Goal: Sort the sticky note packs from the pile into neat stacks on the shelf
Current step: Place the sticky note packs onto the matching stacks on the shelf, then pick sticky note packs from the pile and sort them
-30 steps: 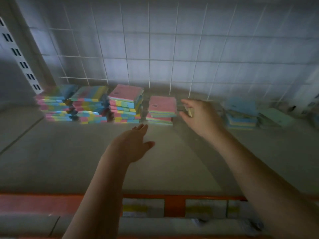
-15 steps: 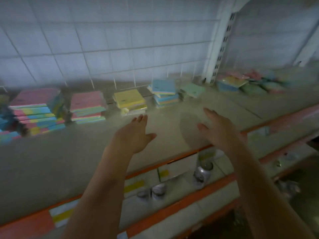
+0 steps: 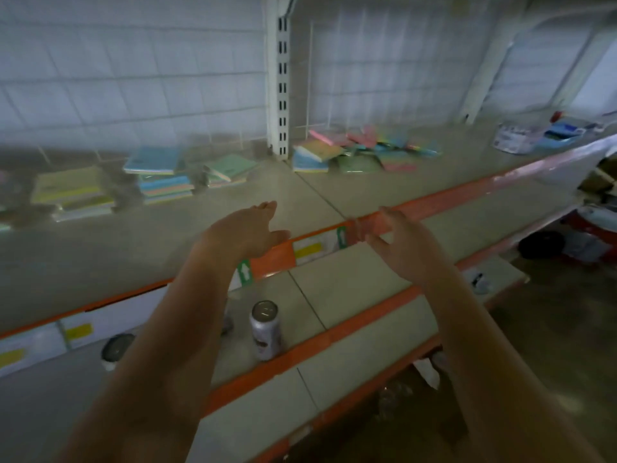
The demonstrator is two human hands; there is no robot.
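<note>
Bare shelf (image 3: 187, 248) before stacks (image 3: 165, 177)

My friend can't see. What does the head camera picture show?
Two empty hands, left hand and right hand, reach over a shelf toward a messy pile of colourful sticky note packs. Neat stacks sit to the pile's left, and a can stands on the shelf below.

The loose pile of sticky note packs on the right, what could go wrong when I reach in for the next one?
The pile lies jumbled, packs overlapping and tilted, so pulling one might drag its neighbours along. Both hands, left hand and right hand, are empty. The blue stack already looks uneven, so another pack dropped on top could slide off.
</note>
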